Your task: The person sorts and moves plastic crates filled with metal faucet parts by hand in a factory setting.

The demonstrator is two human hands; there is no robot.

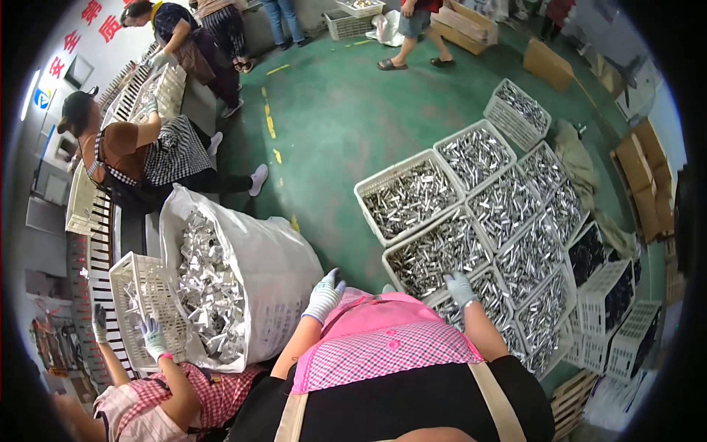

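My left hand [324,295], in a white striped knit glove, hovers beside the big white woven sack [272,276] with its fingers apart and nothing in them. The sack stands open at the top, full of bent silvery metal pieces [210,287]. My right hand [460,290], in a pale glove, is over the near edge of a crate [390,267] full of small metal parts [438,254]. Its fingers look stretched out, and I see no part in them. Whether it touches the rim I cannot tell. A pink checked apron [390,353] covers my front.
More crates of metal parts [526,254] stand packed together on my right, with stacked crates [604,298] beyond. At my left a co-worker's gloved hand [153,337] is by a white crate [136,295]. Other people work along the left bench. Cardboard boxes [549,65] lie at the back.
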